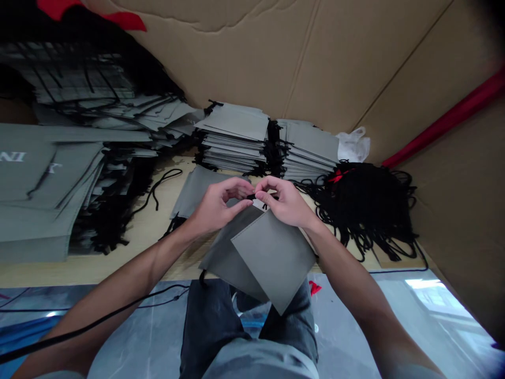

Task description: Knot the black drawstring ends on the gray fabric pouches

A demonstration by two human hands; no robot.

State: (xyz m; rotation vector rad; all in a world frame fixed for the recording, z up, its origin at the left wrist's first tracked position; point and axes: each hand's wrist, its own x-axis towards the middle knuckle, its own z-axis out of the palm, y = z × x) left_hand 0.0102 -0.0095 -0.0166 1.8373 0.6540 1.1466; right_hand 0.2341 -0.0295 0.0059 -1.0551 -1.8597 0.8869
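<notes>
A grey fabric pouch [272, 255] hangs over the table edge toward my lap, with a second grey pouch [223, 252] under it. My left hand [216, 205] and my right hand [287, 202] meet at the pouch's top edge. Both pinch a thin black cord [251, 197] there, next to a small white label. Another grey pouch [193, 192] lies flat on the table behind my left hand.
Two stacks of grey pouches [236, 139] [310, 150] stand at the back. Larger piles of grey bags [47, 179] fill the left. A heap of black cords [365, 208] lies at the right, beside a white plastic bag [354, 145]. Cardboard walls [315, 58] enclose the wooden table [153, 231].
</notes>
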